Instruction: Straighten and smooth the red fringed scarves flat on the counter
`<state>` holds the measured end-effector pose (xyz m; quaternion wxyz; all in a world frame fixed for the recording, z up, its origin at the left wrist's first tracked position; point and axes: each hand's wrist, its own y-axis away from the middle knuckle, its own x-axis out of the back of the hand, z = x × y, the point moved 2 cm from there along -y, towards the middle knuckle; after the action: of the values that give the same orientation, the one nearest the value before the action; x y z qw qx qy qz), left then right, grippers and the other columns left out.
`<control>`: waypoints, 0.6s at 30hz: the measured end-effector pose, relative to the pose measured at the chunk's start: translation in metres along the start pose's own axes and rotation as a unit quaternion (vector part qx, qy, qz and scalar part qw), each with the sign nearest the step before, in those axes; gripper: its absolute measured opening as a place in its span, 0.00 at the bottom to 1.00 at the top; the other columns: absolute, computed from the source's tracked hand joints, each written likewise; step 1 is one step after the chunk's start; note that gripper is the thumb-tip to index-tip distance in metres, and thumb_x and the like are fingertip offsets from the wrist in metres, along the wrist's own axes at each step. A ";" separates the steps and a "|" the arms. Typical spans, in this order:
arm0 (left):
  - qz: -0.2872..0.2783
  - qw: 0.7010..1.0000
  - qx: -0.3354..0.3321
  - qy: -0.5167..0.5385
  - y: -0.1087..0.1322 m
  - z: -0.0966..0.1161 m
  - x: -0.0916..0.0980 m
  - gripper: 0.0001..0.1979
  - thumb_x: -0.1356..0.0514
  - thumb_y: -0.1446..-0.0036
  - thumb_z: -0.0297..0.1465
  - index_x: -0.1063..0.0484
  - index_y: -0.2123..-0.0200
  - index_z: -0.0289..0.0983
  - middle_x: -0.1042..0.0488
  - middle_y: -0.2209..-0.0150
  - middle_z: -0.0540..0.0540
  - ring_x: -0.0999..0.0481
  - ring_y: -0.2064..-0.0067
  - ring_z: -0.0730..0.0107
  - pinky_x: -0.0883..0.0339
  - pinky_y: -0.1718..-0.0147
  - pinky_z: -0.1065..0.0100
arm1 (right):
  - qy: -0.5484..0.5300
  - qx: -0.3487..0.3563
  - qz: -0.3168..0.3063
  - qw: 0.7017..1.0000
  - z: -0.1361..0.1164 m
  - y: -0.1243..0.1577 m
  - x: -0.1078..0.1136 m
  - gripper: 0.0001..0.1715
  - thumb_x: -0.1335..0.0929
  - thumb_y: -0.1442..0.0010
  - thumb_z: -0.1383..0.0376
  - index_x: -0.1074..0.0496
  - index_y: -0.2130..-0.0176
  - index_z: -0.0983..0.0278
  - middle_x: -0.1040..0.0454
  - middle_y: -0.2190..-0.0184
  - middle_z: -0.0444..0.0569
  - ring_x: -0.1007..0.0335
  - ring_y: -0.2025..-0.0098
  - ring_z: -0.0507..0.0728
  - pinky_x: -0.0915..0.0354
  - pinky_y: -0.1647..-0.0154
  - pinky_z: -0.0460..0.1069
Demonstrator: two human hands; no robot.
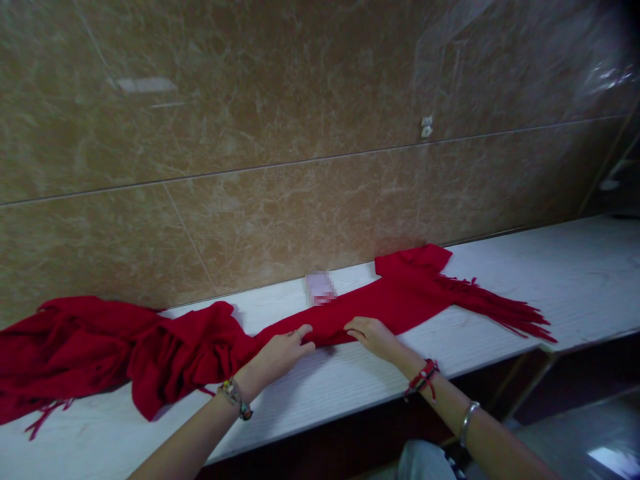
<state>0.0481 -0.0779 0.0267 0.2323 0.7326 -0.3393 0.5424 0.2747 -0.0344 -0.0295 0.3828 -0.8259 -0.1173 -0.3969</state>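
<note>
A long red scarf [357,310] with fringed ends stretches along the white shelf [320,383]. Its left part is heaped in loose folds, while the middle and right part lie flatter, the fringe fanned out to the right. My left hand [280,357] grips the scarf's near edge around the middle, fingers curled over the cloth. A short way to the right, my right hand [374,335] has its fingers closed on the same edge. Between the hands the edge looks slightly gathered. The fingertips are partly hidden in the cloth.
Behind the scarf, against the brown marble-tiled wall [280,227], lies a small pale pinkish packet [320,288], partly blurred out. A small white fixture [427,127] is on the wall. Dark openings lie below the shelf's front edge.
</note>
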 end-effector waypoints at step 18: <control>0.005 0.999 -0.037 0.005 -0.012 0.031 0.001 0.21 0.49 0.44 0.23 0.43 0.49 0.47 0.42 0.47 0.41 0.42 0.46 0.56 0.37 0.57 0.58 | -0.003 -0.005 -0.007 1.000 -0.002 0.001 0.002 0.11 0.39 0.42 0.71 0.28 0.63 0.65 0.26 0.66 0.49 0.31 0.63 0.53 0.36 0.60 0.47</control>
<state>0.0767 -0.0924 0.0187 0.2581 0.7189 -0.3615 0.5347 0.2753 -0.0364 -0.0279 0.3752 -0.8282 -0.1218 -0.3981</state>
